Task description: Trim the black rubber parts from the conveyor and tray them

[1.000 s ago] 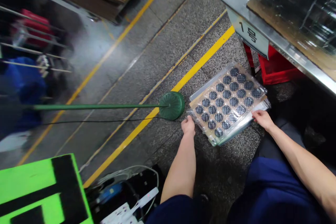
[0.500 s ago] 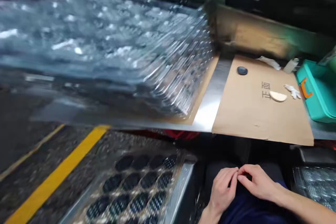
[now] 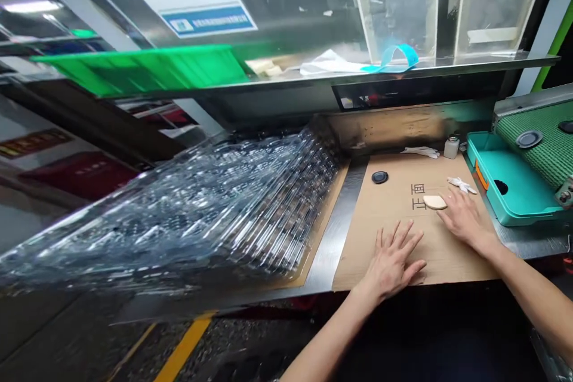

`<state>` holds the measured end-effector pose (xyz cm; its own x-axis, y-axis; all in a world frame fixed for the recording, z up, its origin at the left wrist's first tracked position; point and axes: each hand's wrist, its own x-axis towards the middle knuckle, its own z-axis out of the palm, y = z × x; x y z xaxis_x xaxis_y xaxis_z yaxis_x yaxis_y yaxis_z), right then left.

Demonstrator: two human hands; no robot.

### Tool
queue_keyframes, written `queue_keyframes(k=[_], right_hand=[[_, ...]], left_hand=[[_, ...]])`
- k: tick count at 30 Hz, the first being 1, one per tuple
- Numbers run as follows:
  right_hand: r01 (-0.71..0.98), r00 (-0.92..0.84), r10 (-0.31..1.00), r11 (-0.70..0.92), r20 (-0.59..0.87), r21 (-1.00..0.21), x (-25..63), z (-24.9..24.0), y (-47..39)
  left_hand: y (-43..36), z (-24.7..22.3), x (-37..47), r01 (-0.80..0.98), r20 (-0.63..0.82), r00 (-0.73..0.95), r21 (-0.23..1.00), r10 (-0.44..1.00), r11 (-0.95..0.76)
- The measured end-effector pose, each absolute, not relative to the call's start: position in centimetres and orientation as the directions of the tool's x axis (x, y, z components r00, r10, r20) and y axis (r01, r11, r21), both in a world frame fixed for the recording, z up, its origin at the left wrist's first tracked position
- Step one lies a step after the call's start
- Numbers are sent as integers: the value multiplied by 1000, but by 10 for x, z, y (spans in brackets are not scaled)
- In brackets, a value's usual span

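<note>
My left hand (image 3: pixel 394 262) is open above the near part of a brown cardboard sheet (image 3: pixel 358 239), its fingers spread and holding nothing. Further right, my right hand (image 3: pixel 463 218) reaches over the same sheet, fingers apart. Its fingertips are at the right end of a cream half-round pad (image 3: pixel 434 202); whether they press on it I cannot tell. A small black round part (image 3: pixel 380 177) lies beyond my left hand. Just past my right hand is a crumpled white glove-like piece (image 3: pixel 462 184).
Stacked clear plastic trays (image 3: pixel 250 203) fill the left of the metal bench (image 3: pixel 333 245). On the right stand a teal bin (image 3: pixel 523 191) and a green conveyor belt (image 3: pixel 541 149) carrying black parts. A small bottle (image 3: pixel 452 147) stands behind. A shelf (image 3: pixel 313 79) with a green bin (image 3: pixel 161 68) crosses above.
My hands were together low at my lap; now they are apart over the cardboard, the right one at the pad. The view has tilted up, showing the shelf and conveyor.
</note>
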<state>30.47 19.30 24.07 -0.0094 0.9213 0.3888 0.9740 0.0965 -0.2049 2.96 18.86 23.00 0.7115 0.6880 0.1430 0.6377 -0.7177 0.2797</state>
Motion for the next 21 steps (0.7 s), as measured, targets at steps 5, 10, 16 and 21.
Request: queue_keyframes(k=[5,10,16,21], right_hand=[[984,-84,982,108,166,-144,305,221,274],[975,-81,968,127,239,-185,297,208,304],[889,-96,950,217,298,-403,292,191,313],[641,9,910,313,415,-701,289,173,319]], left_hand=[[200,224,54,767,-170,633,264,755,-584],[194,222,59,811,-191,576,254,795,-527],[209,212,52,805,-102,577,239,811,-543],[255,258,103,578,330,688,289,646,-763]])
